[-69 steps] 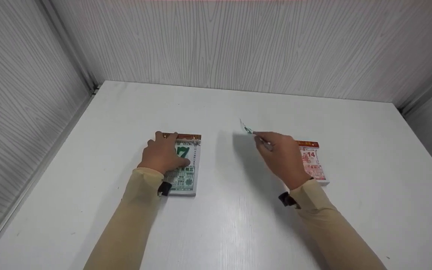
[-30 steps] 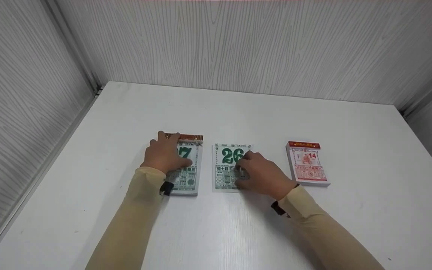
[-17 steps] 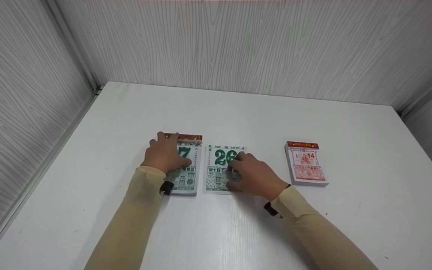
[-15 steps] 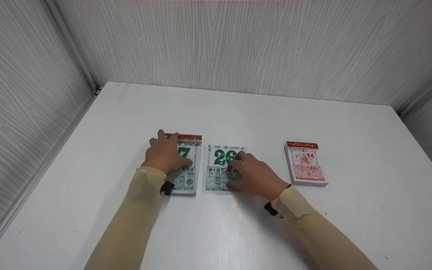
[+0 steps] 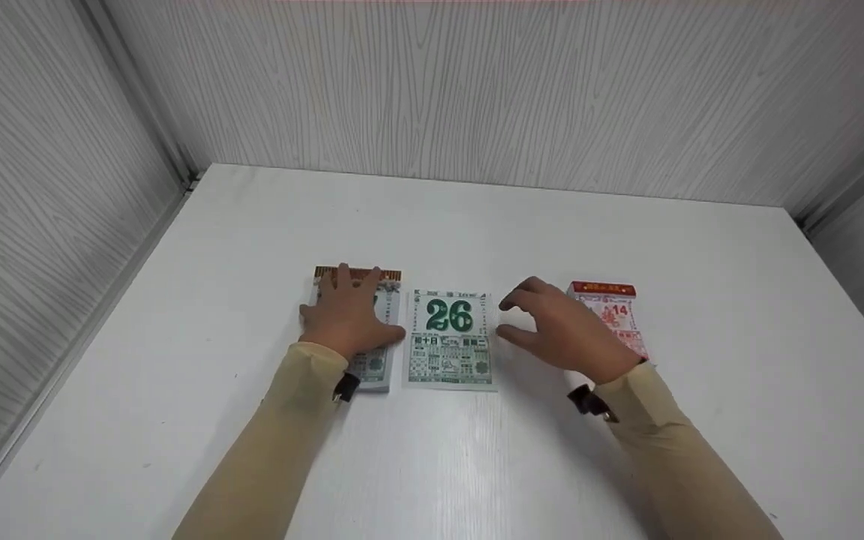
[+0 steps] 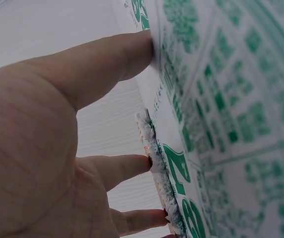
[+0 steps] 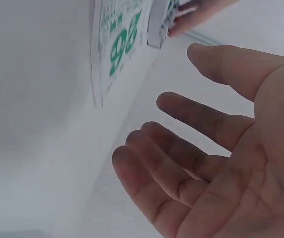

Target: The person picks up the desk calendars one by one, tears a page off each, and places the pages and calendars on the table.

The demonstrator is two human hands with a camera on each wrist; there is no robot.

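Observation:
My left hand [image 5: 348,315], fingers spread, rests on a thick tear-off calendar pad [image 5: 373,369] with green print and a brown header strip. In the left wrist view, the fingertips meet the torn-paper edge of that pad [image 6: 221,109], and the thumb touches its page. A loose calendar sheet [image 5: 450,360], marked 26 in green, lies flat just right of the pad. Beyond its right edge, my right hand [image 5: 571,330] is raised with relaxed, slightly bent fingers. Nothing sits in that palm [image 7: 231,188] in the right wrist view.
A second tear-off calendar pad [image 5: 603,289], red-topped with a red 14, lies to the right, partly hidden by the right hand. Everything lies on a white table [image 5: 432,465] with a wood-grain panel [image 5: 432,90] behind it and another on the left.
The right hand brought the sheet down, slid it left beside the green pad, then let go and drew back right. My left hand shifted right over the pad.

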